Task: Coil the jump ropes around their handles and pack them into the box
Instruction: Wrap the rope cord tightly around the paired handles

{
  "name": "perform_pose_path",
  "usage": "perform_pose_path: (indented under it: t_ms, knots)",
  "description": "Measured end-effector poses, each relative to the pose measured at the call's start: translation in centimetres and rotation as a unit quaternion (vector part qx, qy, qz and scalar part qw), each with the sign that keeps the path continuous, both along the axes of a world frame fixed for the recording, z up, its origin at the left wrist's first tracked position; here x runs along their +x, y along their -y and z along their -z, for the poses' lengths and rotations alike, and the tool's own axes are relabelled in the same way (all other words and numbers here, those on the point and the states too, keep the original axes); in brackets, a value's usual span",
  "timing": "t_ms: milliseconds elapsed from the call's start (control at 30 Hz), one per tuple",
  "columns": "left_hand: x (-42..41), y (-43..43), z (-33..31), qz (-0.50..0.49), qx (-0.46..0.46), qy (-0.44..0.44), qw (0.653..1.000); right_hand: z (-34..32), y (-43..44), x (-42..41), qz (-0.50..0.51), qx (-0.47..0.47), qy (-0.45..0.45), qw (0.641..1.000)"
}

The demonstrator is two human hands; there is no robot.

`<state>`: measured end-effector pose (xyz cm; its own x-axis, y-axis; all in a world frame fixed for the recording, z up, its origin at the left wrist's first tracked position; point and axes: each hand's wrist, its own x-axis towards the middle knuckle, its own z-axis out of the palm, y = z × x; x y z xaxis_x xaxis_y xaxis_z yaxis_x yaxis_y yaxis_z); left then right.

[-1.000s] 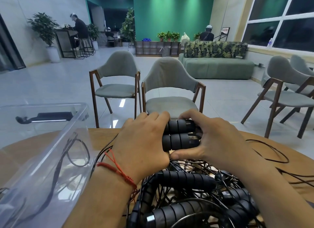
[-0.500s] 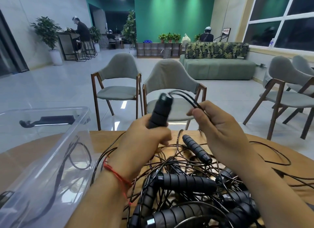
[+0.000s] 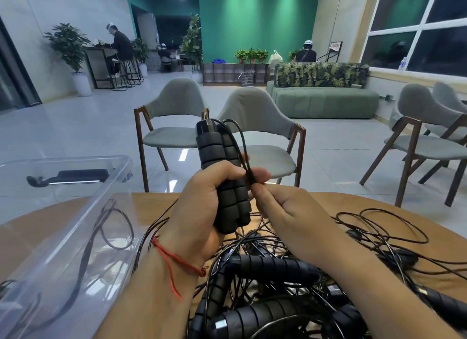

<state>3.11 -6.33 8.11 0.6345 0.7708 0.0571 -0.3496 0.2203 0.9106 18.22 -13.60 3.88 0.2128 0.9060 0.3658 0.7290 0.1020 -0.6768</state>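
Observation:
My left hand [image 3: 202, 209] grips two black foam jump-rope handles [image 3: 222, 177] side by side, held upright above the wooden table [image 3: 353, 204]. The thin black rope [image 3: 241, 146] loops out of the handle tops and runs down to my right hand [image 3: 280, 209], which pinches it right beside the handles. Below my hands lies a tangled pile of black jump ropes [image 3: 273, 288] with several more foam handles. A clear plastic box [image 3: 68, 237] stands tilted at the left, with a thin black rope lying in it.
Loose rope loops [image 3: 384, 227] spread across the right side of the table. Two grey chairs [image 3: 255, 131] stand just past the far table edge, more chairs at the right. People sit far back in the room.
The second handle, which lay on the pile half a second ago, now stands next to the first in my left hand. My right hand has slid down the rope, close to the handles.

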Motion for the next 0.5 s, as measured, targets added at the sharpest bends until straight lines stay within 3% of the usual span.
perform_pose_path:
  t_ms: [200,300,400,500]
  knots:
    - [-0.7,-1.9,-0.6,-0.085,-0.079,0.137,0.984,-0.5,0.5,2.0,-0.006,-0.084,0.026,0.996]
    - [-1.4,-3.4,-0.4,-0.123,-0.088,0.16,0.976,-1.8,1.5,3.7,0.012,-0.101,0.0,0.995]
    - [-1.8,-4.2,0.2,-0.138,-0.081,0.138,0.977,-2.4,1.9,5.2,0.027,-0.067,-0.01,0.997]
    - [-1.6,-4.3,1.0,-0.166,-0.046,0.03,0.985,-2.7,2.3,5.5,0.015,-0.023,0.0,1.0]
